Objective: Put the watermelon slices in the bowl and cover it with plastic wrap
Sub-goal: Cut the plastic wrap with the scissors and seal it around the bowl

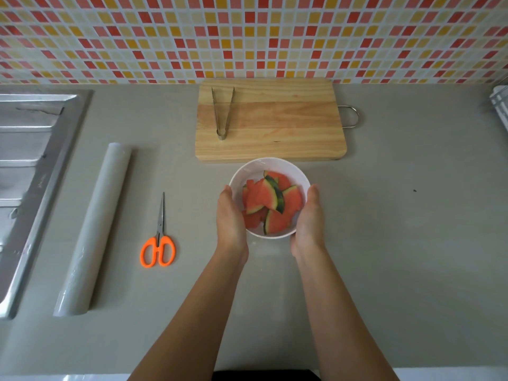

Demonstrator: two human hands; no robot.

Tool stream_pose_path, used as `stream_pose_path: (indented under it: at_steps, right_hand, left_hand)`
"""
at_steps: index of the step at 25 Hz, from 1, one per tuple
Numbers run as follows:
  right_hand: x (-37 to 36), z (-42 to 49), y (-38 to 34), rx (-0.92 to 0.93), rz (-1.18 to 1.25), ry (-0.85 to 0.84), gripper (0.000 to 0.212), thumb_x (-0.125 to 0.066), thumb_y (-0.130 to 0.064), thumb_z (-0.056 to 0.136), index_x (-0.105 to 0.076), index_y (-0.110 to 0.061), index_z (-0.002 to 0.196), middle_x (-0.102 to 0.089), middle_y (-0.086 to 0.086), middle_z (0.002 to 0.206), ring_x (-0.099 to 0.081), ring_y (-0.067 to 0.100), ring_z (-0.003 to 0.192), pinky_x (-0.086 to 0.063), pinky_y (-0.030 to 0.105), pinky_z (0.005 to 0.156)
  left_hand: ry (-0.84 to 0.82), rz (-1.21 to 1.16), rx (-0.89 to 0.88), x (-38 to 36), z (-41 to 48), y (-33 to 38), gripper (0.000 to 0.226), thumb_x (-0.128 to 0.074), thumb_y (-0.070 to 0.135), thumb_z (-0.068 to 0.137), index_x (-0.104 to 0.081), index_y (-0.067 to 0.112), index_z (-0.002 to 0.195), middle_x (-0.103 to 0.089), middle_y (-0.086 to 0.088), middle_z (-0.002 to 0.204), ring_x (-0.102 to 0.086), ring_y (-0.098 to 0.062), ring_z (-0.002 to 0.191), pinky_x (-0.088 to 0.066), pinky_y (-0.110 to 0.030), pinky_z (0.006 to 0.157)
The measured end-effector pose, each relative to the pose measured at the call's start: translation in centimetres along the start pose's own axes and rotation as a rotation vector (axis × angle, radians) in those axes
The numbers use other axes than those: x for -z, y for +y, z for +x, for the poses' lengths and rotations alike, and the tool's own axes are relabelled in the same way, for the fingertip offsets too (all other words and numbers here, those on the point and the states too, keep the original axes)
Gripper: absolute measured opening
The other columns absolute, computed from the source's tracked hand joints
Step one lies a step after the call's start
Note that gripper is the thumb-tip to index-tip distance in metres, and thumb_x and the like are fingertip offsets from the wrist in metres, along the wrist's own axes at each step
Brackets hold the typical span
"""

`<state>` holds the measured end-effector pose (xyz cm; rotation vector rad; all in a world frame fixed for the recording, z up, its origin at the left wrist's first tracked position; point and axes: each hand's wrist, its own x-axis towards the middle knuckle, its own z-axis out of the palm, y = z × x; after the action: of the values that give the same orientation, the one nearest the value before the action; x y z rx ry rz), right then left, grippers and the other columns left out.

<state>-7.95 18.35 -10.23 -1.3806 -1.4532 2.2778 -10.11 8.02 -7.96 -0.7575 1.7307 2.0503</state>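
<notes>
Sink steel [30, 160] fills the far left edge, set into the grey counter [398, 243]. Just to its right lies the plastic wrap roll [93, 229], long and pale, running from the near side away towards the wall and leaning slightly right at its far end. Next come the scissors [158, 243], closed, orange handles towards the person and blades pointing away; they lie apart from the roll.

Farther back, against the tiled wall [247, 37], the wooden cutting board [275, 119] lies flat, with metal tongs [222, 111] resting on its left part, tips spread towards the wall. A wire handle sticks out of the board's right end.

Just in front of the board sits the white bowl [270, 165] on the counter, with the watermelon slices [268, 202] piled inside, red flesh up and green rinds showing. The left hand [231, 218] presses against the bowl's left wall, and the right hand [309, 221] presses against its right wall. Both have their fingers extended and held together, pointing away from the person; neither is curled into a grasp. Whether film covers the bowl cannot be told.

At the far right edge part of a white rack [500, 103] shows.
</notes>
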Motion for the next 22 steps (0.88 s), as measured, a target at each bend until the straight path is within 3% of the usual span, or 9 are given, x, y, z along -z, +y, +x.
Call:
stream_pose_path:
  at_steps: [2, 5, 7, 9, 11, 15, 17, 19, 22]
  right_hand:
    - [0.1, -0.1, 0.0, -0.002, -0.012, -0.010, 0.044, -0.030, -0.053, 0.093, -0.064, -0.027, 0.084, -0.070, -0.009, 0.084, -0.064, 0.007, 0.087, -0.048, 0.028, 0.079]
    - [0.2, -0.3, -0.1, 0.009, -0.035, -0.024, 0.044, -0.028, -0.050, 0.094, -0.063, -0.026, 0.085, -0.069, -0.008, 0.087, -0.063, 0.006, 0.087, -0.046, 0.025, 0.074]
    - [0.1, -0.2, -0.2, 0.017, -0.090, -0.023, 0.044, -0.026, -0.047, 0.095, -0.063, -0.024, 0.086, -0.068, -0.003, 0.093, -0.062, 0.008, 0.090, -0.046, 0.025, 0.074]
    - [0.0, 0.0, 0.0, 0.073, -0.154, 0.035, 0.043, -0.027, -0.043, 0.094, -0.060, -0.017, 0.103, -0.064, 0.007, 0.111, -0.059, 0.018, 0.104, -0.047, 0.034, 0.087]
    - [0.2, -0.1, 0.1, 0.155, -0.242, 0.140, 0.046, -0.029, -0.037, 0.095, -0.048, -0.006, 0.124, -0.050, 0.014, 0.133, -0.047, 0.027, 0.122, -0.038, 0.043, 0.103]
    - [0.8, 0.3, -0.9, 0.279, -0.457, 0.229, 0.048, -0.026, -0.033, 0.098, -0.046, -0.001, 0.128, -0.039, 0.019, 0.144, -0.034, 0.032, 0.133, -0.025, 0.048, 0.111]
    - [1.5, 0.1, -1.5, 0.324, -0.350, 0.248, 0.051, -0.021, -0.039, 0.100, -0.041, -0.010, 0.137, -0.034, 0.009, 0.150, -0.028, 0.022, 0.138, -0.019, 0.037, 0.115]
    - [2.2, -0.5, -1.8, 0.364, -0.084, 0.321, 0.052, -0.016, -0.043, 0.099, -0.035, -0.018, 0.141, -0.031, -0.001, 0.151, -0.027, 0.009, 0.138, -0.018, 0.023, 0.110]
    - [2.1, -2.8, -0.8, 0.327, 0.079, 0.263, 0.057, -0.003, -0.039, 0.099, -0.026, -0.012, 0.144, -0.024, 0.004, 0.155, -0.023, 0.011, 0.139, -0.020, 0.019, 0.105]
  left_hand:
    - [0.025, 0.036, -0.016, 0.0, 0.1, -0.4, 0.045, -0.029, 0.043, 0.092, -0.069, 0.024, 0.101, -0.074, 0.002, 0.097, -0.067, -0.010, 0.091, -0.048, -0.026, 0.073]
    - [0.121, 0.099, 0.016, 0.3, 0.6, -0.8, 0.045, -0.032, 0.045, 0.091, -0.063, 0.021, 0.113, -0.066, -0.003, 0.114, -0.061, -0.018, 0.103, -0.048, -0.034, 0.088]
    - [0.182, 0.097, 0.039, 0.6, 0.7, -1.3, 0.045, -0.035, 0.040, 0.092, -0.057, 0.012, 0.119, -0.061, -0.009, 0.121, -0.058, -0.023, 0.107, -0.047, -0.032, 0.085]
    - [0.209, 0.110, 0.015, 0.8, 0.5, -1.7, 0.047, -0.037, 0.034, 0.093, -0.050, 0.002, 0.124, -0.056, -0.018, 0.126, -0.057, -0.027, 0.107, -0.046, -0.032, 0.083]
    - [0.214, 0.122, -0.023, 1.0, 0.2, -2.1, 0.051, -0.038, 0.033, 0.094, -0.041, -0.002, 0.132, -0.049, -0.023, 0.134, -0.053, -0.031, 0.115, -0.045, -0.039, 0.093]
    - [0.187, 0.231, -0.060, 1.1, 0.1, -2.6, 0.059, -0.036, 0.046, 0.095, -0.026, 0.021, 0.147, -0.032, -0.008, 0.151, -0.026, -0.023, 0.140, -0.025, -0.040, 0.112]
    - [0.182, 0.259, -0.120, 1.7, 0.3, -2.1, 0.061, -0.029, 0.053, 0.094, -0.025, 0.026, 0.148, -0.026, -0.001, 0.155, -0.017, -0.018, 0.143, -0.018, -0.039, 0.113]
    - [0.137, 0.217, -0.235, 2.3, 1.4, -0.7, 0.059, -0.021, 0.057, 0.094, -0.034, 0.029, 0.145, -0.036, 0.002, 0.151, -0.030, -0.013, 0.138, -0.022, -0.036, 0.111]
    - [-0.160, 0.255, -0.284, 2.5, 3.4, 1.2, 0.062, -0.008, 0.055, 0.098, -0.041, 0.025, 0.142, -0.043, 0.000, 0.147, -0.038, -0.017, 0.134, -0.026, -0.039, 0.112]
